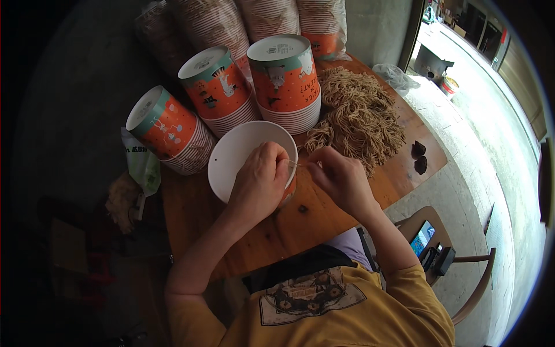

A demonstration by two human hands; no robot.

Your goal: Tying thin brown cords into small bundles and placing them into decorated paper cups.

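A single paper bucket, white inside, tilts toward me on the wooden table. A small dark spot, perhaps a hole, shows on its inner wall. My left hand is closed in a pinch at the right side of its rim. Just to the right, my right hand is also closed, fingertips together. A thin pale cord runs between the two hands at the rim; its ends are hidden in my fingers. Beside my right hand lies a big heap of tan cords.
Upside-down stacks of orange and teal paper buckets stand behind, with plastic-wrapped stacks farther back. Two small dark objects lie on the table's right side. A phone rests on a chair at right. A plastic bag hangs at left.
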